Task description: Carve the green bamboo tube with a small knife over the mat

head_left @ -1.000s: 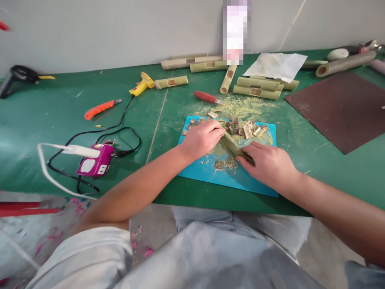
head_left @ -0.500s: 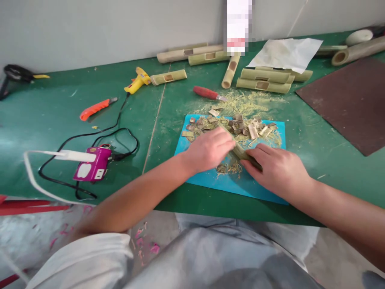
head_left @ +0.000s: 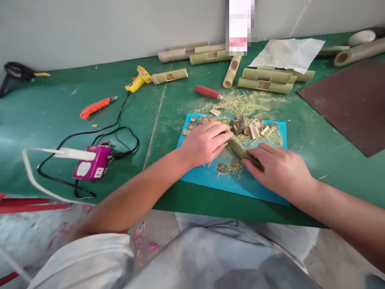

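Observation:
A green bamboo tube (head_left: 238,147) lies slanted over a blue sheet (head_left: 207,176). My left hand (head_left: 206,143) is closed over its upper left end, fingers bent across it. The near end is gripped by my right hand (head_left: 278,168), with thumb and fingers wrapped round it. Behind the hands, bamboo chips (head_left: 254,130) and shavings cover the back of the sheet, and a small heap of shavings (head_left: 229,168) sits just below the tube. A red-handled tool (head_left: 207,92) rests beyond the sheet.
Cut bamboo tubes (head_left: 264,84) lie along the back, some under white paper (head_left: 287,54). At the left are a yellow glue gun (head_left: 138,80), an orange knife (head_left: 95,107) and a purple power socket (head_left: 92,162) with cables. A brown board (head_left: 349,104) is at the right.
My left hand has shifted slightly left and flattened over the tube's upper end, showing more of the tube between the hands. My right hand keeps its grip.

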Action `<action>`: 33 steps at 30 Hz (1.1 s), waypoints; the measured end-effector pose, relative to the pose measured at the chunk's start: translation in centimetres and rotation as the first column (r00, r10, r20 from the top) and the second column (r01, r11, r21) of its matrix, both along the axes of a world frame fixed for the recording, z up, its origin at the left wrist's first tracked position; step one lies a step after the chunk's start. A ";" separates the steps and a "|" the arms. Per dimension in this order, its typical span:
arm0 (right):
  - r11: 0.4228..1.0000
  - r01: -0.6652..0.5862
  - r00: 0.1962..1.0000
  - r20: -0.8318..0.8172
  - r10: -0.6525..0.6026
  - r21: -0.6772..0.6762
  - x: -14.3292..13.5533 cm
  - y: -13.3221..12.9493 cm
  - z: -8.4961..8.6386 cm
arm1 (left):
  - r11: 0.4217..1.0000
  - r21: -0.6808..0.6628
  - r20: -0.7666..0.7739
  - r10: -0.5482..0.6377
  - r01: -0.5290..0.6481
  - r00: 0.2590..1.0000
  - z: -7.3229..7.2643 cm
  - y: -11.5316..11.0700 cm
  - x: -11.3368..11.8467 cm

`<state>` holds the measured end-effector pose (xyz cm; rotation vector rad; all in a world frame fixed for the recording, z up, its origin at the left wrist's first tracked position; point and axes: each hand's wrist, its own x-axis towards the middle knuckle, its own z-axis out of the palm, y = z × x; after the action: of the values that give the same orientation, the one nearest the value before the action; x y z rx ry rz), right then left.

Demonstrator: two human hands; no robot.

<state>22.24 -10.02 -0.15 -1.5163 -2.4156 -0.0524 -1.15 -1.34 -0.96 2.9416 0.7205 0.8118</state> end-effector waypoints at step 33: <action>0.994 0.058 0.923 -0.373 -0.090 -0.096 -0.1 1.4 1.6 | 0.425 -0.884 0.425 0.553 0.196 0.717 0.6 -1.6 1.6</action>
<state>22.11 -8.61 1.48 -1.4926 -2.0764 0.3025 0.41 -2.98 -0.38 1.4139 0.9950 0.9814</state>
